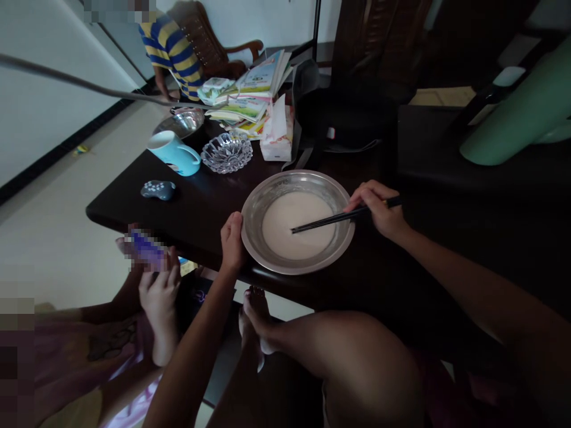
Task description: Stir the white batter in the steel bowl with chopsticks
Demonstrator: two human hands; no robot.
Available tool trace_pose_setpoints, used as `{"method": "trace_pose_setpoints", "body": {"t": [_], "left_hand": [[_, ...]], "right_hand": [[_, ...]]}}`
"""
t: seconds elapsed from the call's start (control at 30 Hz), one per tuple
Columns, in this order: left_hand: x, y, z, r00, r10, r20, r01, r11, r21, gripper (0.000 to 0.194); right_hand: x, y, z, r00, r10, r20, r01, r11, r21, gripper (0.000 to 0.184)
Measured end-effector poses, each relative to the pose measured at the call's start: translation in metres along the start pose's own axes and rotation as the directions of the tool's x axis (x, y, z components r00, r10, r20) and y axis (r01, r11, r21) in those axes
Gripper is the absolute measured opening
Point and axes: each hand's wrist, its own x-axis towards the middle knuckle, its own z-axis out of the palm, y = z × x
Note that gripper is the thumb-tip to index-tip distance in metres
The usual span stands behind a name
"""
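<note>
A round steel bowl (252, 220) stands at the front edge of the dark table, with a pale, milky batter (294, 241) in it. My left hand (232, 241) grips the bowl's left rim, fingers closed against its side. In my right hand (379, 208) is a pair of black chopsticks (319, 223), held slanting down over the right rim. Their tips touch the batter near its middle, where a small mark shows on the surface.
On the dark table (200, 220) are a blue mug (172, 153), a glass dish (227, 153), a game controller (158, 190), a tissue box (277, 139), books (259, 89) and a black bag (348, 119). A green bottle (513, 113) leans in at right. Another person's hands (160, 285) are at left.
</note>
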Motion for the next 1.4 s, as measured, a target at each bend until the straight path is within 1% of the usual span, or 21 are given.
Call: {"method": "trace_pose_setpoints", "body": {"t": [0.07,0.13,0.2,0.27,0.37,0.43,0.53,0.6,0.67,0.7,0.77,0.83,0.9,1.0,1.07,1.13,1.17,1.23,1.3,1.33,1.4], "left_hand": [[-0.0003,0.0005,0.0003,1.0,-0.001,-0.006,0.001,1.0,0.001,0.044],[-0.0008,0.0012,0.0005,1.0,-0.001,0.001,0.001,1.0,0.0,0.045],[-0.0015,0.0024,0.0008,1.0,0.001,0.01,-0.001,1.0,0.005,0.046],[-0.002,0.0036,0.0011,1.0,0.002,0.008,-0.002,1.0,0.01,0.047],[-0.0023,0.0048,0.0015,1.0,-0.005,-0.003,0.005,1.0,0.009,0.046],[-0.0023,0.0046,0.0015,1.0,-0.008,-0.006,0.008,1.0,0.005,0.046],[-0.002,0.0036,0.0013,1.0,-0.001,0.0,0.001,1.0,0.008,0.047],[-0.0017,0.0028,0.0011,1.0,0.003,0.003,-0.003,1.0,0.015,0.047],[-0.0016,0.0025,0.001,1.0,0.004,0.002,-0.005,1.0,0.015,0.047],[-0.0016,0.0025,0.0009,1.0,0.006,0.003,-0.006,1.0,0.015,0.046],[-0.0018,0.0029,0.0008,1.0,0.009,0.008,-0.009,1.0,0.018,0.046],[-0.0019,0.0034,0.0005,1.0,0.012,0.015,-0.013,1.0,0.024,0.046],[-0.002,0.0034,0.0003,1.0,0.017,0.019,-0.017,0.999,0.027,0.047],[-0.0016,0.0019,-0.0002,1.0,0.026,0.016,-0.026,0.999,0.019,0.047],[-0.0013,0.0006,-0.0004,0.999,0.032,0.014,-0.032,0.999,0.013,0.047],[-0.001,-0.0002,-0.0005,0.999,0.029,0.016,-0.03,1.0,0.009,0.046],[-0.0008,-0.0002,-0.0005,1.0,0.022,0.017,-0.022,1.0,0.008,0.046],[-0.0007,0.0002,-0.0003,1.0,0.007,0.015,-0.007,1.0,0.004,0.046],[-0.0008,0.0006,-0.0002,1.0,0.005,0.012,-0.005,1.0,0.0,0.046],[-0.0008,0.0006,-0.0002,1.0,0.006,0.012,-0.006,1.0,-0.001,0.046],[-0.0007,-0.0001,-0.0002,1.0,0.008,0.01,-0.008,1.0,-0.004,0.046]], "right_hand": [[0.0001,-0.0008,0.0,0.999,-0.015,0.03,0.017,0.997,-0.072,0.032],[0.0004,-0.0008,-0.0007,0.999,-0.017,-0.046,0.013,0.997,-0.075,0.033],[0.0005,-0.0002,-0.0011,0.993,0.012,-0.118,-0.014,1.0,-0.013,0.035],[0.0002,0.0003,-0.0006,0.996,0.034,-0.08,-0.032,0.999,0.024,0.036],[0.0006,0.0003,0.0005,0.999,0.007,0.037,-0.005,0.998,-0.06,0.035],[0.0014,0.0007,0.0,1.0,-0.013,-0.008,0.012,0.996,-0.092,0.034],[0.0017,0.0021,-0.0009,0.994,0.01,-0.11,-0.01,1.0,0.002,0.035],[0.0011,0.0026,-0.0004,0.999,0.023,-0.046,-0.021,0.999,0.036,0.034],[0.0008,0.0027,0.0001,0.999,0.008,0.034,-0.007,1.0,-0.017,0.031],[0.0009,0.0028,0.0001,0.999,0.001,0.039,0.001,0.999,-0.048,0.031],[0.0014,0.0032,-0.0005,0.999,-0.003,-0.032,0.002,0.998,-0.055,0.032],[0.0016,0.0035,-0.0009,0.995,0.018,-0.099,-0.017,1.0,0.016,0.034],[0.0011,0.0032,-0.0003,0.998,0.039,-0.058,-0.035,0.997,0.066,0.034],[0.0005,0.0018,0.0013,0.999,0.017,0.044,-0.016,0.999,-0.029,0.032],[0.0007,0.0016,0.0014,1.0,-0.006,-0.021,0.004,0.998,-0.068,0.032],[0.0009,0.0022,0.001,0.993,0.002,-0.117,-0.005,1.0,-0.019,0.034],[0.0007,0.0024,0.001,0.992,0.018,-0.126,-0.016,1.0,0.018,0.035],[0.0,0.0023,0.0016,0.998,0.036,-0.051,-0.035,0.999,0.035,0.036],[-0.0004,0.0015,0.0021,0.999,0.014,0.04,-0.012,0.999,-0.041,0.035],[-0.0003,0.0012,0.0022,0.999,-0.005,0.052,0.01,0.996,-0.087,0.034],[0.0001,0.0011,0.0016,1.0,-0.027,-0.012,0.025,0.992,-0.12,0.034]]}}
